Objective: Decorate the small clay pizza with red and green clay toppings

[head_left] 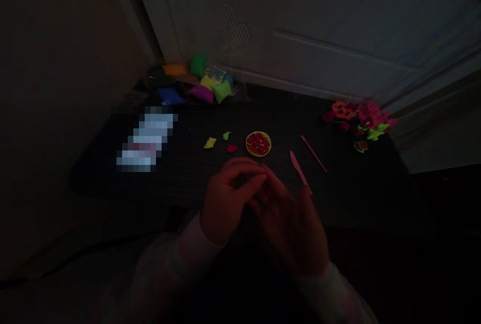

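Observation:
My left hand is closed in a pinch, its thumb and forefinger meeting at the fingertips of my right hand. Whatever may lie in that pinch is too dark and small to make out. My right hand lies open, palm turned up and fingers stretched toward the left. Just beyond both hands sits a small yellow clay dish filled with red pieces and bits of green. Left of it are lumps of yellow clay, green clay and red clay. A pink plastic knife lies beyond my right hand.
A thin pink stick rests right of the knife. Colourful clay packets are heaped at the back left, near a blurred bright rectangle. Several bright clay shapes cluster at the right end of the dark table. A pale panel stands behind.

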### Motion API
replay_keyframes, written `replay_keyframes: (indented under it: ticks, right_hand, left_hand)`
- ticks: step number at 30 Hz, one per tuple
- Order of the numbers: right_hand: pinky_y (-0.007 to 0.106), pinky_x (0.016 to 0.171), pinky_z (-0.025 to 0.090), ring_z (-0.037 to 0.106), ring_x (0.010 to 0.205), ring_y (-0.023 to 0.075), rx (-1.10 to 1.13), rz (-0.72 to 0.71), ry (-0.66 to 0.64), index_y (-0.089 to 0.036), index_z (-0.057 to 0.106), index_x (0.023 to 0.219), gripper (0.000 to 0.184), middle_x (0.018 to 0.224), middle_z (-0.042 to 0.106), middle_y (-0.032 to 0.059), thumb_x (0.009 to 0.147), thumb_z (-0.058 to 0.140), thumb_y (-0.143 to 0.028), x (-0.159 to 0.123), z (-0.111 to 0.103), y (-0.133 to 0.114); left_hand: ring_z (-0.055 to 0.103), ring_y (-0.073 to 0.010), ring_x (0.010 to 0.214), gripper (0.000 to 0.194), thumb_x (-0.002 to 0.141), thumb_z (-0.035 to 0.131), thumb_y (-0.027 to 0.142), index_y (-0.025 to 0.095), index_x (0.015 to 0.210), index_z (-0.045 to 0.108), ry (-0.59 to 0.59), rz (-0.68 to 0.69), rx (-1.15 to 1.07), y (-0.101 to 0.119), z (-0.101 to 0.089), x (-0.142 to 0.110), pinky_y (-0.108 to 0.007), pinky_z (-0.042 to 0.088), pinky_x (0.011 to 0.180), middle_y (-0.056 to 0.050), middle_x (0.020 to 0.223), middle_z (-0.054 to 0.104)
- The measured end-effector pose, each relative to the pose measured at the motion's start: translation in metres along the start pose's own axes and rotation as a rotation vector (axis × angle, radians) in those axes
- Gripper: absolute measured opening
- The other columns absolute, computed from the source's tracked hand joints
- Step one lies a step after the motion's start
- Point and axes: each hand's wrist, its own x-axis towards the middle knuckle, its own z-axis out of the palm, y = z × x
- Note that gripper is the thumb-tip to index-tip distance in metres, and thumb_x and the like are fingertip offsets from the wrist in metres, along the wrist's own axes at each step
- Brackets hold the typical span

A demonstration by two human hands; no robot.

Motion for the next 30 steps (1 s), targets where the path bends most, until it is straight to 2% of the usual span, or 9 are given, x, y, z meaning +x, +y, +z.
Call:
replay_keyframes:
  ticks: [2, 5, 7, 10, 16, 22, 30]
  right_hand:
    - [0.041, 0.097, 0.031, 0.043, 0.116, 0.0189, -0.136, -0.055, 0.077, -0.027, 0.059, 0.105, 0.035, 0.119, 0.055, 0.0019, 0.085, 0.036, -0.044, 0.000, -0.006, -0.002]
    - [0.040, 0.093, 0.036, 0.052, 0.103, 0.0189, -0.491, -0.151, 0.190, -0.027, 0.062, 0.100, 0.023, 0.108, 0.061, 0.0021, 0.080, 0.051, -0.031, -0.001, -0.012, -0.008]
    - [0.037, 0.088, 0.040, 0.056, 0.097, 0.0183, -0.717, -0.220, 0.205, -0.028, 0.064, 0.096, 0.020, 0.102, 0.064, 0.0016, 0.078, 0.054, -0.028, -0.003, -0.013, -0.013]
    - [0.033, 0.081, 0.045, 0.057, 0.093, 0.0164, -0.905, -0.290, 0.188, -0.031, 0.064, 0.095, 0.020, 0.100, 0.064, -0.0006, 0.079, 0.053, -0.024, -0.007, -0.010, -0.020]
    - [0.033, 0.074, 0.050, 0.061, 0.086, 0.0172, -1.029, -0.315, 0.196, -0.029, 0.065, 0.094, 0.020, 0.095, 0.067, 0.0004, 0.078, 0.054, -0.024, -0.009, -0.005, -0.026]
    - [0.030, 0.073, 0.051, 0.063, 0.080, 0.0153, -1.015, -0.330, 0.221, -0.030, 0.066, 0.088, 0.017, 0.088, 0.069, -0.0013, 0.078, 0.055, -0.023, -0.009, -0.005, -0.025]
    - [0.029, 0.066, 0.051, 0.063, 0.073, 0.0154, -1.007, -0.338, 0.273, -0.026, 0.066, 0.082, 0.012, 0.080, 0.069, -0.0004, 0.076, 0.056, -0.026, -0.010, -0.003, -0.024]
  left_hand:
    - [0.060, -0.0128, 0.074, 0.006, 0.067, 0.064, 0.016, 0.020, 0.071, 0.065, -0.039, -0.093, -0.115, 0.000, -0.002, 0.002, -0.024, 0.050, 0.064, 0.000, 0.084, 0.063]
    - [0.060, -0.0116, 0.069, 0.009, 0.066, 0.064, 0.017, 0.021, 0.073, 0.065, -0.059, -0.154, -0.228, 0.001, -0.003, 0.002, -0.023, 0.050, 0.062, 0.001, 0.076, 0.065]
    - [0.060, -0.0111, 0.068, 0.009, 0.066, 0.064, 0.017, 0.022, 0.073, 0.065, -0.078, -0.161, -0.258, 0.002, -0.002, -0.001, -0.022, 0.050, 0.061, 0.002, 0.074, 0.065]
    - [0.061, -0.0099, 0.066, 0.010, 0.065, 0.064, 0.015, 0.023, 0.072, 0.065, -0.105, -0.171, -0.263, 0.005, -0.001, -0.004, -0.020, 0.050, 0.058, 0.004, 0.072, 0.065]
    - [0.062, -0.0117, 0.063, 0.008, 0.065, 0.063, 0.016, 0.021, 0.071, 0.065, -0.107, -0.217, -0.264, 0.013, -0.001, -0.007, -0.022, 0.052, 0.056, 0.002, 0.068, 0.066]
    - [0.063, -0.0112, 0.063, 0.010, 0.064, 0.064, 0.013, 0.022, 0.070, 0.065, -0.103, -0.239, -0.294, 0.016, 0.000, -0.008, -0.020, 0.053, 0.056, 0.003, 0.066, 0.068]
    - [0.064, -0.0127, 0.065, 0.010, 0.065, 0.063, 0.013, 0.021, 0.070, 0.064, -0.097, -0.195, -0.252, 0.017, 0.000, -0.010, -0.022, 0.054, 0.058, 0.003, 0.068, 0.068]
